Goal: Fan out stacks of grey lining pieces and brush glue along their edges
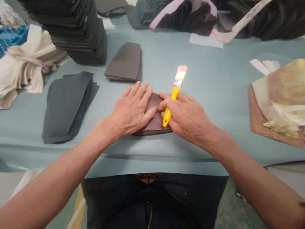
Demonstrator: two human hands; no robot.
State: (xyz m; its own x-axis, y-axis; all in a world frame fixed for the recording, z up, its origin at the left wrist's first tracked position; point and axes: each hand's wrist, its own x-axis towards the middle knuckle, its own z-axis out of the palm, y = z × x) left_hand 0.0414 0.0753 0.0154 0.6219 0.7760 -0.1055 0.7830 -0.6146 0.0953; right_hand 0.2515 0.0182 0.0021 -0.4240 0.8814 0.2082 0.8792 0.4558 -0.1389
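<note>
A small stack of dark reddish-brown cut pieces [154,124] lies on the table in front of me. My left hand [134,109] rests flat on its left part, fingers stretched out and pointing away. A paintbrush [175,94] with a yellow handle and pale bristles is held in my right hand [187,111], bristles up and away from the stack. The fingers of that hand also touch the stack's right edge. Just beyond sits a pile of dark grey-brown pieces [125,62]. To the left lies a fanned pile of dark green-grey pieces [68,106].
A tall stack of black pieces [78,35] stands at the back left, beside bundled beige cloth [35,60]. At the right, a glue-crusted pale container [281,95] sits on a brown board [259,117]. Dark bundles [190,16] with paper strips line the back of the blue-green table [226,86].
</note>
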